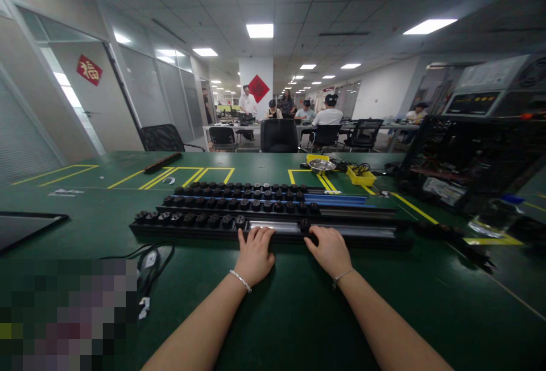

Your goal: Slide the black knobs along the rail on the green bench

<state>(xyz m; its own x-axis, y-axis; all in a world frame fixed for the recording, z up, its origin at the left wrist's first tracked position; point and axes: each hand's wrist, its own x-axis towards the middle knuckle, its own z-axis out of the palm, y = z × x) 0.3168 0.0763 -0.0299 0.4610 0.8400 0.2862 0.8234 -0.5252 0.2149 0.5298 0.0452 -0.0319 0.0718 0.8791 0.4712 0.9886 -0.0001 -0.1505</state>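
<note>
a green table [307, 325] bears long black rails [279, 227], a yellow bin [362, 178] and a black cable [159, 272].

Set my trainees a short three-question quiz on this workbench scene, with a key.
1. Which hand is nearer the lone black round piece on the closest long black rail?
2. True or false: the shiny round metal bowl stands beyond that rail, seen from the wearer.
3. What sits right of the bowl?
A. a red ceramic mug
B. a small yellow plastic basket
C. a white cardboard box

Key: 1. The right hand. 2. True. 3. B.
</note>
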